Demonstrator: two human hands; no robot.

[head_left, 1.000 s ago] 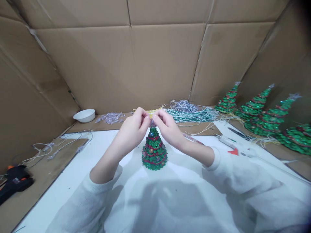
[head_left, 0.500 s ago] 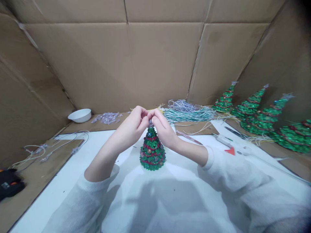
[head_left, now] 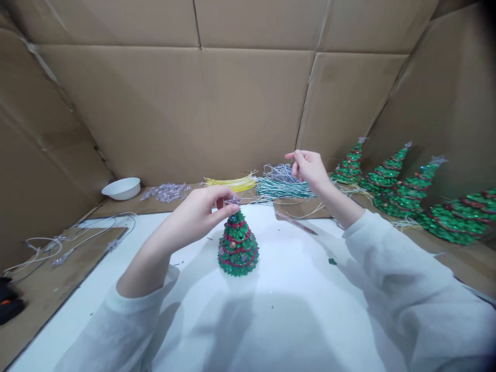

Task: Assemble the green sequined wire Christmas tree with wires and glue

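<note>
Cardboard walls box in a white worktop (head_left: 116, 289). The left hand (head_left: 201, 209) pinches the star (head_left: 233, 200) atop the small tree (head_left: 237, 243), mid-worktop; the right hand (head_left: 308, 166) hovers loose, empty. The tree looks light and fragile: grip its base.

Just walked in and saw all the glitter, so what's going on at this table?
A person in white sleeves is working on a small green sequinned Christmas tree that stands upright on the white tabletop. The left hand pinches the clear star at its tip. The right hand is raised over the bundle of teal wires, holding nothing that can be made out. Four similar trees line the right edge, and a white bowl sits far left.
</note>
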